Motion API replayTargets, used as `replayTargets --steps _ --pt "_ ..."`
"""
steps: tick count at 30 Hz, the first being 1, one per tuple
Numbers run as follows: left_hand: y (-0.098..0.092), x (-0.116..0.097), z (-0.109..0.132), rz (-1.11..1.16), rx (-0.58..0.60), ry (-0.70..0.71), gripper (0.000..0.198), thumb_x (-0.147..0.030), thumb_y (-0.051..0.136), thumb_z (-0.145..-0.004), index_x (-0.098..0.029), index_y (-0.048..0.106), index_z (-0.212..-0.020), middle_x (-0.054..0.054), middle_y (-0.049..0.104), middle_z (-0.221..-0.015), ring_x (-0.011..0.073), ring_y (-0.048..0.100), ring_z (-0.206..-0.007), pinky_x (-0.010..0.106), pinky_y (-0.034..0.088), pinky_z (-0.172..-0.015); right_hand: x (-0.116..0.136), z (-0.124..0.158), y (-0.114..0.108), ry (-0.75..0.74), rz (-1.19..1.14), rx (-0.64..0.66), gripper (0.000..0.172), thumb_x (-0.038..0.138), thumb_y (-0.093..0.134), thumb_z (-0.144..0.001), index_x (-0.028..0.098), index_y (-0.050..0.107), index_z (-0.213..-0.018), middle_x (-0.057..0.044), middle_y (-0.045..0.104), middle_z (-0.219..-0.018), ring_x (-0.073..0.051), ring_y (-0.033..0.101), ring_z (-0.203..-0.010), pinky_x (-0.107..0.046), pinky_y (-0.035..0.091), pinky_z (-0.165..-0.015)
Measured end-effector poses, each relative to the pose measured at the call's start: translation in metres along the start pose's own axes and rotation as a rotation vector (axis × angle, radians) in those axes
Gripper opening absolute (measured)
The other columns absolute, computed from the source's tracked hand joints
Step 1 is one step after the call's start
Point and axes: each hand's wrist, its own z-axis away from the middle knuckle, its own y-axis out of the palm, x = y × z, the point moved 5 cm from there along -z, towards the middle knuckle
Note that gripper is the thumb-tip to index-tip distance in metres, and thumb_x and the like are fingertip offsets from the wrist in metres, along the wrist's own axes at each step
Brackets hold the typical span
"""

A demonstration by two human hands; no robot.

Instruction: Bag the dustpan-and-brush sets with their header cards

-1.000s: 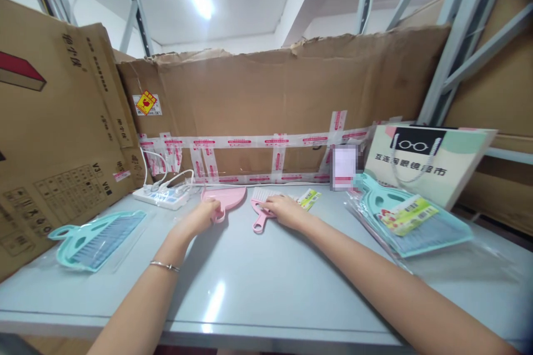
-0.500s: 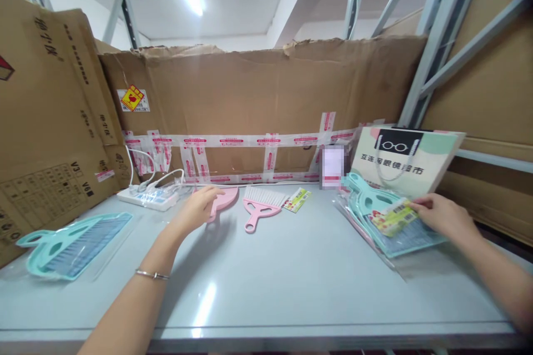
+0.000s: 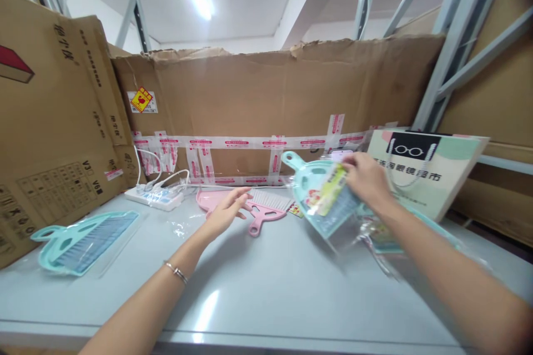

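My right hand (image 3: 367,177) grips a bagged teal dustpan and brush set (image 3: 322,194) by the edge near its yellow-green label card, holding it tilted above the table. My left hand (image 3: 229,211) hovers with fingers apart, in front of a pink dustpan (image 3: 207,198). Just right of those fingers lies a pink brush (image 3: 266,213) with white bristles, handle toward me. A loose label card (image 3: 296,210) is partly hidden behind the lifted set. Under my right forearm, more bagged teal sets (image 3: 385,239) lie stacked. Another bagged teal set (image 3: 89,244) rests at the left.
A white power strip (image 3: 154,197) with plugged cables sits at the back left. Large cardboard boxes (image 3: 250,89) wall the back and left. A paper bag (image 3: 441,172) with a glasses print stands at the right, beside metal shelf posts (image 3: 445,61). A phone (image 3: 341,155) is partly hidden.
My right hand has lifted one teal set off the right-hand pile and carried it left toward the middle. My left hand has moved right, off the pink dustpan, and its fingers have spread.
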Motion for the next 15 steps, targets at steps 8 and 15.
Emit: replayTargets --steps 8,15 --pt "-0.006 0.029 0.001 0.258 -0.138 -0.165 0.035 -0.041 0.065 -0.07 -0.016 0.05 -0.089 -0.006 0.051 -0.05 0.0066 0.047 -0.036 0.016 0.033 -0.033 0.102 0.031 0.092 -0.13 -0.392 0.217 0.008 0.02 0.054 -0.073 0.019 0.061 -0.077 -0.004 0.061 -0.083 -0.017 0.057 -0.08 -0.031 0.044 -0.077" --pt "-0.017 0.03 -0.003 0.293 -0.326 -0.043 0.039 -0.044 0.061 -0.072 -0.022 0.041 -0.098 -0.008 0.054 -0.06 0.007 0.052 -0.042 0.016 0.04 -0.036 0.08 0.085 0.091 0.433 -0.937 0.577 0.02 0.035 0.067 -0.062 0.018 0.06 -0.071 -0.003 0.064 -0.07 -0.018 0.058 -0.069 -0.033 0.047 -0.069"
